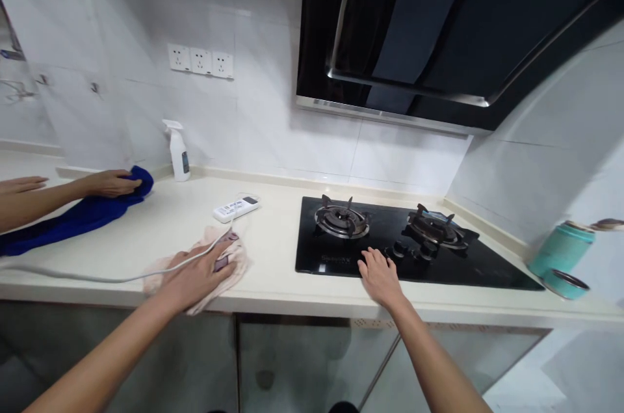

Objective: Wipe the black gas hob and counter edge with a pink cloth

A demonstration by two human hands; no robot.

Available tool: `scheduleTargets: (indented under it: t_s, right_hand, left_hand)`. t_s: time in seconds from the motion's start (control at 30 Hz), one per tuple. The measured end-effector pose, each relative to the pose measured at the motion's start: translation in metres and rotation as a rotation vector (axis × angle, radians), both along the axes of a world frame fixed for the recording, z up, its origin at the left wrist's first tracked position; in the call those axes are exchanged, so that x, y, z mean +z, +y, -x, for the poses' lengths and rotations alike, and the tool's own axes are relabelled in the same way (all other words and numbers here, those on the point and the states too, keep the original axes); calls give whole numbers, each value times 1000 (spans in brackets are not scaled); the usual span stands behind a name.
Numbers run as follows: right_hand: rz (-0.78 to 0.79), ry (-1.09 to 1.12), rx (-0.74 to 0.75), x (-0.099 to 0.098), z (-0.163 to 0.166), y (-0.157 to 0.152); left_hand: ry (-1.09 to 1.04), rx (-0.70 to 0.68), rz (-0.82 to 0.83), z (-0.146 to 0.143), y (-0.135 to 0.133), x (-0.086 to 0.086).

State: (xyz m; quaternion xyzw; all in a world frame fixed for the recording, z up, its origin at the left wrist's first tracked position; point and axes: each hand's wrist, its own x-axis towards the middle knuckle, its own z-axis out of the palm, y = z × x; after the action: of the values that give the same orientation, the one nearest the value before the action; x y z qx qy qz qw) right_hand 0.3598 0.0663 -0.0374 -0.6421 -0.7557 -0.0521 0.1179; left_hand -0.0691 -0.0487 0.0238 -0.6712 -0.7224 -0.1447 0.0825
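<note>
Near the front edge of the pale counter, the left hand lies palm-down, fingers extended over a soft, rumpled pink cloth. A thin, smooth white cord crosses its back, perhaps reaching the white oblong handset; blur obscures the join. Farther along, the right hand rests, fingers slightly parted, on the glossy black glass hob with round burners.
</note>
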Motion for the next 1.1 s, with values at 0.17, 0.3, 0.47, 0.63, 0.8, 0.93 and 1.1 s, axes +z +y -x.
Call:
scheduleTargets:
  t_s: [0.17, 0.3, 0.47, 0.63, 0.8, 0.93, 1.1]
  right_hand:
    - [17, 6, -12, 4, 3, -3]
    - [22, 19, -16, 4, 4, -3]
    - [22, 27, -12, 5, 5, -3]
    - [16, 2, 6, 8, -1, -6]
    - [30, -17, 52, 8, -10, -7]
    - [-34, 2, 49, 3, -7, -5]
    - [-27, 23, 12, -1, -1, 0]
  left_hand:
    - [63, -77, -129, -27, -13, -20]
    - [54, -211, -183, -81, -27, -37]
    - [-12, -449, -132, -165, -24, -51]
    - [-35, -688, -78, -246, 0, -46]
    - [-21, -709, -46, -275, 11, -40]
    - [48, -696, 11, -252, 4, -45]
    - [106, -603, 16, -193, -3, -47]
